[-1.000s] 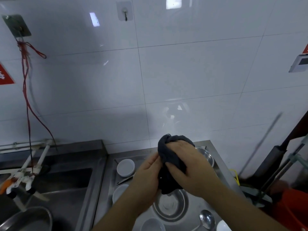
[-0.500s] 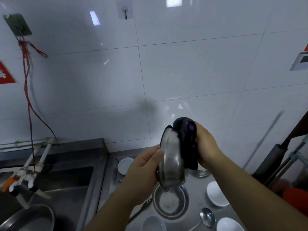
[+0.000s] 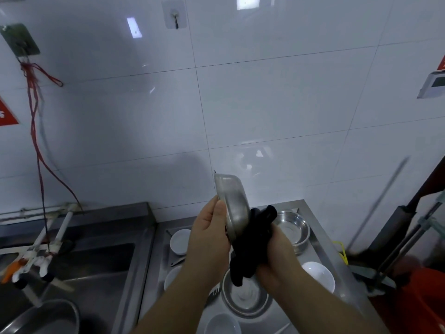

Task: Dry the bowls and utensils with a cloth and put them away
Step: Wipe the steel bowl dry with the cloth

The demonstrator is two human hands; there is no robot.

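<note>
The round stainless-steel bowl (image 3: 234,208) is held up on edge above the steel surface (image 3: 320,239), probably so its outside can be wiped clear of the dishes beneath. The left hand (image 3: 209,233) grips its rim on the near side; the right hand (image 3: 277,255) is clenched around the dark bunched cloth (image 3: 252,242), which presses against the bowl's lower right. The bowl sits between both hands. Directly below it rests a second steel bowl (image 3: 245,295); a third (image 3: 292,227) lies to its right, with white ceramic bowls (image 3: 317,276) around them.
</note>
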